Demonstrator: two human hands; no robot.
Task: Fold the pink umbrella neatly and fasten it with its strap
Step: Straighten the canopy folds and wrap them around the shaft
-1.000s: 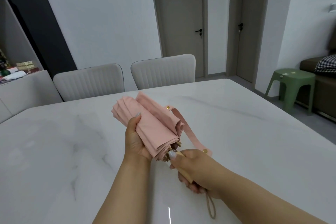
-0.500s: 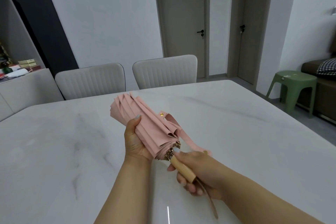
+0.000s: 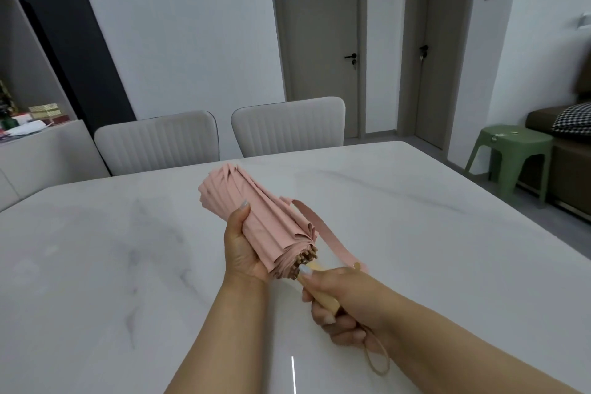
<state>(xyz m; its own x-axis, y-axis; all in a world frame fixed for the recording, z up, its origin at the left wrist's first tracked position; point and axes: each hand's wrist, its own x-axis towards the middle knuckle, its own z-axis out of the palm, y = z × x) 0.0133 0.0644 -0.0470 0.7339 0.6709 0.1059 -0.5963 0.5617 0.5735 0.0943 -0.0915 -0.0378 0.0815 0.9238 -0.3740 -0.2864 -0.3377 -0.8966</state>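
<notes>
The pink umbrella (image 3: 262,217) is collapsed, its canopy gathered in pleats around the shaft, and it is held above the white marble table (image 3: 112,265). My left hand (image 3: 243,246) grips the canopy from the left side, thumb on top. My right hand (image 3: 342,301) grips the wooden handle (image 3: 323,297) at the near end. The pink strap (image 3: 323,233) hangs loose on the right side of the canopy, and its gold snap (image 3: 356,265) lies just beyond my right hand. A beige wrist loop (image 3: 377,361) dangles below the handle.
Two pale upholstered chairs (image 3: 160,141) (image 3: 287,125) stand at the table's far edge. A green stool (image 3: 508,153) and a brown sofa (image 3: 572,150) are to the right. A cabinet with books (image 3: 38,115) is at the left.
The canopy has turned in my left hand, so the pleats lie tighter and the snap on the canopy is out of sight. The strap stays loose.
</notes>
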